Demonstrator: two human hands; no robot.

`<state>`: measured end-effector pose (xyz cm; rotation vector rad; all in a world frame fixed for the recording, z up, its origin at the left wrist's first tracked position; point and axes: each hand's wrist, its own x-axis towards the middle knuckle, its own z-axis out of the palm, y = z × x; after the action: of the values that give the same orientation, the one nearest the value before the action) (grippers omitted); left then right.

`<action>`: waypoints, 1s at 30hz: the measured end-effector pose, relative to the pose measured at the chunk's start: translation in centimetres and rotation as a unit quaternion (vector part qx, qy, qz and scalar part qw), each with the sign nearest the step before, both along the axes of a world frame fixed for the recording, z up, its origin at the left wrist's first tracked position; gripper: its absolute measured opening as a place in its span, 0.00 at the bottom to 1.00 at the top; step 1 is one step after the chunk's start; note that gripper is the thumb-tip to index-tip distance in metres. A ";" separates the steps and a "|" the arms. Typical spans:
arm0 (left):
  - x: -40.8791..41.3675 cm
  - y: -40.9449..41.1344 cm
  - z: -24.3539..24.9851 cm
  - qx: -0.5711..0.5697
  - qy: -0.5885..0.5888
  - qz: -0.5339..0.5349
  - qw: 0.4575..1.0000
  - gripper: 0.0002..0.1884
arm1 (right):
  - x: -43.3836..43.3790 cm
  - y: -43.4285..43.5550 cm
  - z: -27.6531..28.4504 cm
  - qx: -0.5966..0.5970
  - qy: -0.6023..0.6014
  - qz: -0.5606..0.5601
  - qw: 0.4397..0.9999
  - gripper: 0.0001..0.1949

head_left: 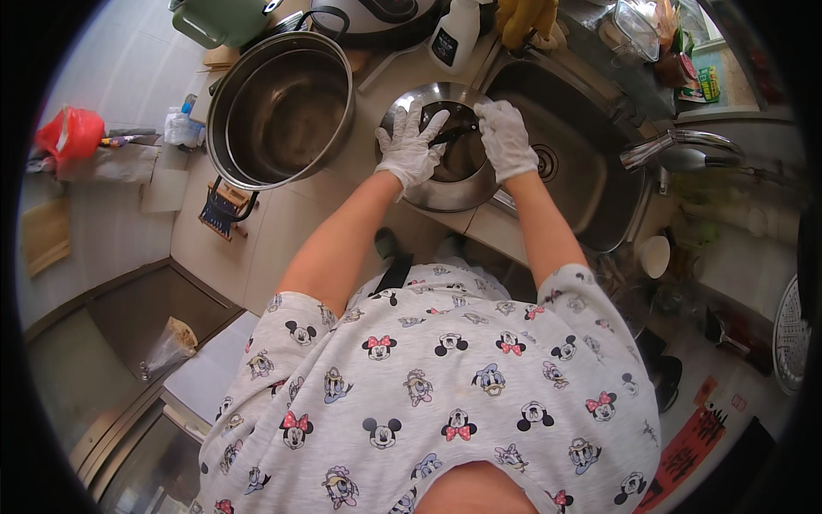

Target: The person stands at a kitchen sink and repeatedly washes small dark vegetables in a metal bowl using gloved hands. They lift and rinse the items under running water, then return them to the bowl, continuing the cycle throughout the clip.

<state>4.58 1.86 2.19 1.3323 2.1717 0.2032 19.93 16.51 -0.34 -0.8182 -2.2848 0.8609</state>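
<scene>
A round pot lid point(443, 196) with a wide steel rim, a dark glass middle and a black handle point(454, 135) lies in front of me on the counter, beside the sink. My left hand point(411, 144), in a whitish disposable glove, rests on the lid's left side with its fingers spread. Gloved the same way, my right hand point(507, 138) is at the lid's right rim near the handle's end. Its fingers are curled, and whether they grip the rim or a small thing is hidden.
A large steel pot point(282, 115) stands open at left. The steel sink point(559, 160) with its chrome faucet point(674, 144) is at right. Behind the lid are a white spray bottle point(454, 42), yellow rubber gloves point(523, 22) and a grey-black appliance point(379, 19).
</scene>
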 end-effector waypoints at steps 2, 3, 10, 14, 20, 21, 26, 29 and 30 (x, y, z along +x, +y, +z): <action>0.0 0.2 -0.5 0.008 0.001 -0.004 1.000 0.34 | -2.6 2.5 -0.9 0.030 -0.025 0.034 0.999 0.11; -0.3 0.0 -0.7 0.011 0.006 0.003 1.000 0.33 | -3.1 2.2 -0.2 0.047 -0.029 0.031 0.998 0.11; -0.4 0.2 0.5 -0.027 -0.031 0.012 0.999 0.34 | 5.8 -5.6 0.0 0.005 0.032 0.059 0.998 0.09; -0.4 0.4 1.5 -0.060 -0.026 -0.005 0.998 0.34 | 4.5 -10.2 0.6 0.124 0.051 0.175 0.975 0.18; -0.7 1.0 1.9 -0.070 -0.009 -0.009 0.997 0.33 | -4.6 -15.5 0.2 0.297 -0.022 0.162 0.941 0.18; -0.8 1.1 1.8 -0.069 -0.006 -0.007 0.998 0.33 | -4.0 -16.0 -1.1 0.268 -0.048 0.177 0.946 0.17; -0.5 1.3 1.5 -0.060 -0.002 0.012 0.998 0.33 | 3.5 -15.4 -0.6 0.184 -0.087 0.187 0.961 0.08; -0.1 1.2 1.7 -0.053 -0.006 0.022 0.998 0.33 | 8.4 -12.6 -1.4 0.220 -0.015 0.084 0.972 0.12; -0.1 1.1 1.8 -0.052 -0.007 0.024 0.998 0.33 | 9.1 -11.7 -2.1 0.152 0.001 0.049 0.987 0.11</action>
<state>4.48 2.99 3.95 1.2187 2.1731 0.1154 29.05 4.85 -2.40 -0.5732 -2.3917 0.5335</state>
